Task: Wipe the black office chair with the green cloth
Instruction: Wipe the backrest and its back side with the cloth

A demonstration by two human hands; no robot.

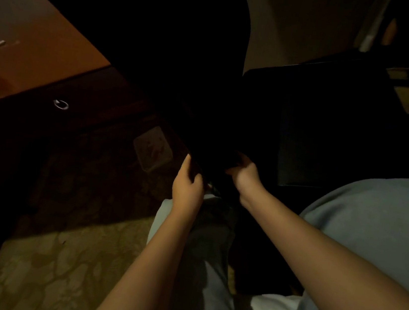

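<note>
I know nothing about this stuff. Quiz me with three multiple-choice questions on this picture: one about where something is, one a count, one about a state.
1. Where is the desk from the chair?
A. to its left
B. to its right
C. on top of it

2. How many hands touch the chair?
A. none
B. one
C. two

3. The forearms are:
A. bare
B. sleeved
C. gloved

Answers:
1 A: its orange-brown top fills the left side.
2 C: the left hand and the right hand both meet the lower edge of the chair's back.
3 A: skin shows from wrist to elbow.
</note>
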